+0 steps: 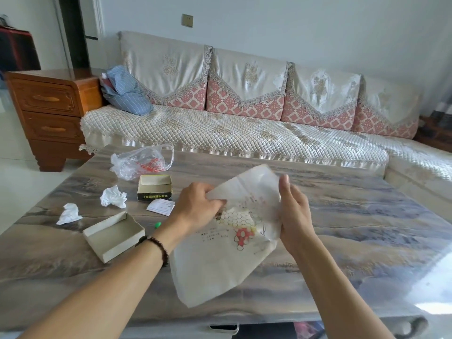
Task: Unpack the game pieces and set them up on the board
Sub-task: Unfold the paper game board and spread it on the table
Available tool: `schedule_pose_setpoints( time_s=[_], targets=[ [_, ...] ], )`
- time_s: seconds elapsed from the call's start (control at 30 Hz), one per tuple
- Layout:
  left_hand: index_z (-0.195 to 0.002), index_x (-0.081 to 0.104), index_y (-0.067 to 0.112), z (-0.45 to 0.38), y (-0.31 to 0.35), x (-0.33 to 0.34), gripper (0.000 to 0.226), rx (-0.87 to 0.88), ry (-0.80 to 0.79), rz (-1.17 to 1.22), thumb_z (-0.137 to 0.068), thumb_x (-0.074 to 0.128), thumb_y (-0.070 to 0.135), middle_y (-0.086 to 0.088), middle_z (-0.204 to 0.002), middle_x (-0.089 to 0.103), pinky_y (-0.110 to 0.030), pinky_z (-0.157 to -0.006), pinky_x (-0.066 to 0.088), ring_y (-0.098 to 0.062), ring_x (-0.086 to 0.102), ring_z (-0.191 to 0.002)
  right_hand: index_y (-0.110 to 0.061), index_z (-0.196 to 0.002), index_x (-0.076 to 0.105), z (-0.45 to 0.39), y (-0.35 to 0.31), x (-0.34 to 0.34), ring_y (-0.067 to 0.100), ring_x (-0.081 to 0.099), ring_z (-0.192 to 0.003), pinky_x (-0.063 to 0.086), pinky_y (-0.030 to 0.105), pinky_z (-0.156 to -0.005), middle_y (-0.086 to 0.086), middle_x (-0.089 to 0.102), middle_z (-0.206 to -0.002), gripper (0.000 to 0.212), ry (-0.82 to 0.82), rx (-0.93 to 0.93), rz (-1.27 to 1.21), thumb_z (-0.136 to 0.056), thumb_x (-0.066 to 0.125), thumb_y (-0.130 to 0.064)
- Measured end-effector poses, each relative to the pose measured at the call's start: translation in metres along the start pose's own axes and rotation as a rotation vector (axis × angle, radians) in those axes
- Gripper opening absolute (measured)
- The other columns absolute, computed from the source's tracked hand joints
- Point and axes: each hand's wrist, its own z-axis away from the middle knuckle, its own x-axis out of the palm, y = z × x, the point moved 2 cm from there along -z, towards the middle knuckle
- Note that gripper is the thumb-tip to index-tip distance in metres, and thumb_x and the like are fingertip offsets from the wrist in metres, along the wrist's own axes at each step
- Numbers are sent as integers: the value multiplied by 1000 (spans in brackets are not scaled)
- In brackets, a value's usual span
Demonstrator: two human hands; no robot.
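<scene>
two hands (195, 206) (294, 216), one paper board (220, 263)

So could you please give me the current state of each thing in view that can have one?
Paper game board: partly unfolded, held above the table by both hands.
Left hand: pinches the board's folded flap.
Right hand: grips the board's right edge.
Box tray: open, upright.
Box lid: off, lying open side up.
Plastic bag: crumpled, on the table.
Tissues: crumpled.

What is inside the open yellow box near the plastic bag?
The yellow box shows only pale inner walls; no pieces are visible. Its near wall hides the floor, so the bottom cannot be checked.
</scene>
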Motion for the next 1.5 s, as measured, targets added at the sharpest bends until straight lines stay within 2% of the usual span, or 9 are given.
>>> schedule_pose_setpoints(
  time_s=[0.17, 0.27, 0.6, 0.77, 0.9, 1.07, 1.23, 1.4, 1.5],
  targets=[
    [-60, 56, 14, -6, 0, -6, 21, -156, 35, 154, -76, 66, 24, 0, -55, 55, -25, -55, 38, -16, 51, -52, -20, -125, 52, 2, -12, -7, 11, 63, -100, 53, 31, -84, -5, 64, -112, 88, -207, -270, 425, -52, 86, -56],
    [-77, 68, 4, -8, -1, -12, 23, -179, -27, 254, -80, 70, 27, -7, -61, 65, -29, -60, 44, -17, 58, -58, -10, -106, 63, -7, 0, -16, 26, 68, -89, 57, 46, -79, 6, 71, -97, 46, -244, -133, 567, -69, 84, -26],
    [-80, 74, 16, -15, -8, -41, 22, -44, -155, 83, -70, 82, 35, 4, -72, 71, -29, -70, 49, -12, 63, -71, 0, -102, 64, -29, -5, -30, 24, 65, -72, 57, 40, -71, 11, 71, -84, 21, 51, -39, 270, -94, 58, -18],
    [-59, 59, 11, -26, -20, -56, 37, 15, 4, -179, -90, 65, 30, 10, -49, 47, -32, -66, 45, -18, 46, -53, -4, -89, 69, -19, -22, -37, 28, 71, -65, 60, 39, -63, 12, 74, -76, 26, -102, -26, 321, -91, 63, -29],
    [-90, 63, 17, -20, -7, -47, 14, 51, -46, -402, -88, 65, 30, 9, -80, 62, -30, -62, 50, -12, 58, -66, -2, -96, 67, -11, -25, -30, 30, 70, -70, 59, 43, -70, 15, 74, -84, 30, -301, -10, 290, -86, 65, -30],
    [-150, 20, 27, -7, 33, -1, 127, 30, -394, -61, -46, 72, 77, 6, -133, 51, -36, -93, 46, -19, 54, -118, -2, -100, 59, -6, -28, -7, 28, 67, -64, 58, 35, -57, 15, 71, -82, 32, -439, -25, 228, -89, 62, -33],
    [-88, 69, 25, -8, 47, 34, 33, 149, -361, -35, -70, 79, 52, 8, -76, 70, -28, -61, 54, -3, 63, -61, -2, -114, 52, -4, -38, -12, 30, 67, -71, 58, 36, -61, 22, 69, -94, 49, -444, -12, 71, -84, 65, -38],
    [-71, 66, 11, -13, 50, 37, 33, 65, -181, 144, -83, 70, 42, -13, -73, 70, -35, -59, 50, -26, 65, -63, -20, -123, 57, -7, -36, -59, 31, 71, -90, 58, 45, -76, 12, 70, -107, 72, -545, 33, 376, -66, 76, -58],
    [-66, 61, 14, -18, 52, 42, 34, -43, -154, 284, -88, 66, 39, 2, -60, 65, -27, -63, 48, -18, 65, -60, -11, -102, 69, -9, -29, -84, 32, 70, -85, 58, 50, -76, 13, 72, -96, 35, -594, 2, 637, -73, 77, -28]
  ],
)
